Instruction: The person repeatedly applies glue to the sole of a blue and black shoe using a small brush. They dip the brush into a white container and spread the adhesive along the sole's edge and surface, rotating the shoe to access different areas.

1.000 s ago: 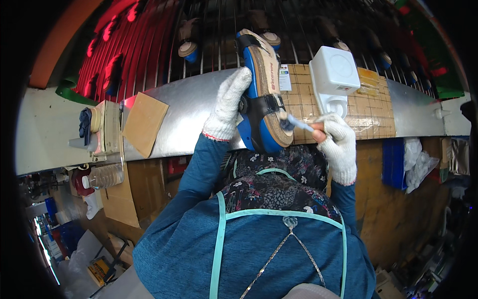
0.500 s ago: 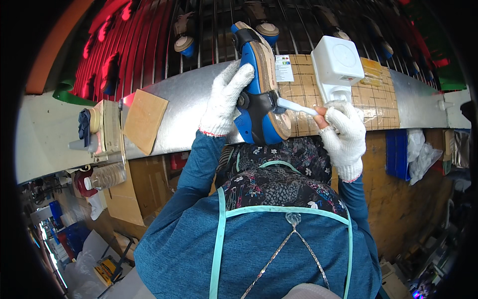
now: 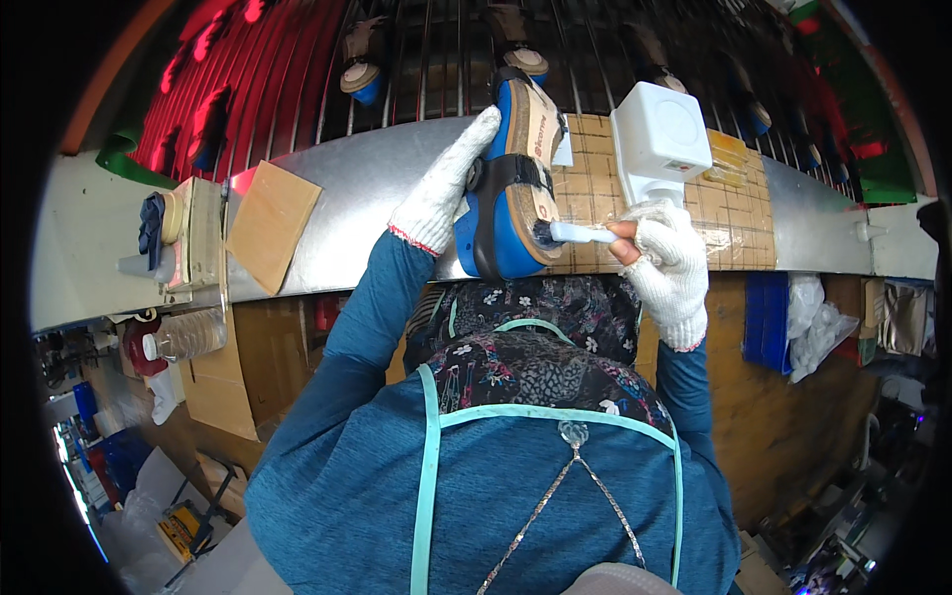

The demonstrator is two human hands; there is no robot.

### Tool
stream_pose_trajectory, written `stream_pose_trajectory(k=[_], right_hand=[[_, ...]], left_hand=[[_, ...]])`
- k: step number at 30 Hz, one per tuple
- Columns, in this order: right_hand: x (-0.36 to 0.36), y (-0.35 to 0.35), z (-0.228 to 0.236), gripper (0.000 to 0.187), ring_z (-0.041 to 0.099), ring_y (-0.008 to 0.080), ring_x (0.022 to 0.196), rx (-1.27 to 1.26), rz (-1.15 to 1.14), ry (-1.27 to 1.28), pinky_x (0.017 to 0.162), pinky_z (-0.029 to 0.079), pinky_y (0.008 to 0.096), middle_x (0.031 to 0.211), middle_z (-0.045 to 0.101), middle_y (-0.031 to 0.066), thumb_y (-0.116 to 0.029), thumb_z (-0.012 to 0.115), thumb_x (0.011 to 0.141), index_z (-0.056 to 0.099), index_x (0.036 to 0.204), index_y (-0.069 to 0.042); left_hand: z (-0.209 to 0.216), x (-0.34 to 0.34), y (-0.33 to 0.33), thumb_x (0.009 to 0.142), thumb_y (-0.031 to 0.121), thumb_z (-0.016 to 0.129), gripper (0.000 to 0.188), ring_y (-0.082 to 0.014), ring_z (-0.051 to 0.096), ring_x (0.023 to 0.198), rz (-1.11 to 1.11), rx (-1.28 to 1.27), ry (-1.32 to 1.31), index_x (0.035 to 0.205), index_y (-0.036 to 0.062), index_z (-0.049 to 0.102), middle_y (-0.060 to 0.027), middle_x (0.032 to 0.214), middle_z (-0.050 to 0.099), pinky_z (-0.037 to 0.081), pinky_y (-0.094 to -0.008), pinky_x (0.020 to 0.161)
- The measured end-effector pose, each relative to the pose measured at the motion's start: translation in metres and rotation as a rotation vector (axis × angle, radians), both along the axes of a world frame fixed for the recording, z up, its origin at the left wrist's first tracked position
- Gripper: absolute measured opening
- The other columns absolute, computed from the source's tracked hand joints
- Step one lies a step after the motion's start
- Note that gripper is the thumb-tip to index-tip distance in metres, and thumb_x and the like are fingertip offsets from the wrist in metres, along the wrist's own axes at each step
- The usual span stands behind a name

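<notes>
My left hand (image 3: 441, 193), in a white knit glove, holds a black-strapped sandal (image 3: 537, 124) on a blue shoe last (image 3: 518, 243). Its thumb lies along the last's side; the other fingers are mostly hidden behind. The sandal's beige face and brown edge are turned up and to the right. In my right hand (image 3: 669, 268), also gloved but with bare fingertips showing, a brush (image 3: 583, 233) is pinched by its pale blue handle. The dark bristles touch the sandal's near end. Just beyond this hand stands a white plastic container (image 3: 666, 129).
Along the far side runs a rod conveyor (image 3: 426, 69) carrying several more sandals on lasts, under red light at left. A taped cardboard sheet (image 3: 590, 188) covers part of the metal ledge. A brown sheet (image 3: 273, 228) lies at left; a blue bin (image 3: 766, 317) sits at lower right.
The brush has moved down from the strap area to the sandal's near end. The sandal has turned slightly, showing more of its beige face, and my left thumb has straightened along it.
</notes>
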State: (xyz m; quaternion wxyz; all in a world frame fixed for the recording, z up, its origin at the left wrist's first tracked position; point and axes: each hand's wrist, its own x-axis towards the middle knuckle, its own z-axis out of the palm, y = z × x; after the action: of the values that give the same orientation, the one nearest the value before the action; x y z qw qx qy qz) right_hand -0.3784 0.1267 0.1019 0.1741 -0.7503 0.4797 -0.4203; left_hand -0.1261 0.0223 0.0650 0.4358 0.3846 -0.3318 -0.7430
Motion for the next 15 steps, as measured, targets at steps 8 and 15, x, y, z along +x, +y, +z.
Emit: stream_pose_trajectory(k=[8,15], right_hand=[[-0.002,-0.017,0.015,0.020,0.061,0.0226,0.089,-0.044,0.064,0.047,0.078,0.049,0.0341,0.092,0.069,0.0069,-0.010,0.080,0.077,0.077,0.096,-0.006],[0.008,-0.036,0.023,0.019,0.060,0.0225,0.092,-0.046,0.188,0.040,0.081,0.047,0.0346,0.091,0.069,0.0059,-0.013,0.080,0.076,0.078,0.094,-0.008]], left_hand=[[0.003,-0.012,0.010,0.095,0.047,0.063,0.068,-0.0280,0.065,0.116,-0.296,0.248,0.281,0.146,0.0066,0.046,-0.0199,0.135,0.059,0.059,-0.0411,0.093],[0.003,-0.010,0.044,0.097,0.027,0.064,0.059,-0.0218,0.070,0.094,-0.501,-0.510,0.078,0.148,0.0061,0.042,-0.0188,0.125,0.062,0.062,-0.0312,0.076]])
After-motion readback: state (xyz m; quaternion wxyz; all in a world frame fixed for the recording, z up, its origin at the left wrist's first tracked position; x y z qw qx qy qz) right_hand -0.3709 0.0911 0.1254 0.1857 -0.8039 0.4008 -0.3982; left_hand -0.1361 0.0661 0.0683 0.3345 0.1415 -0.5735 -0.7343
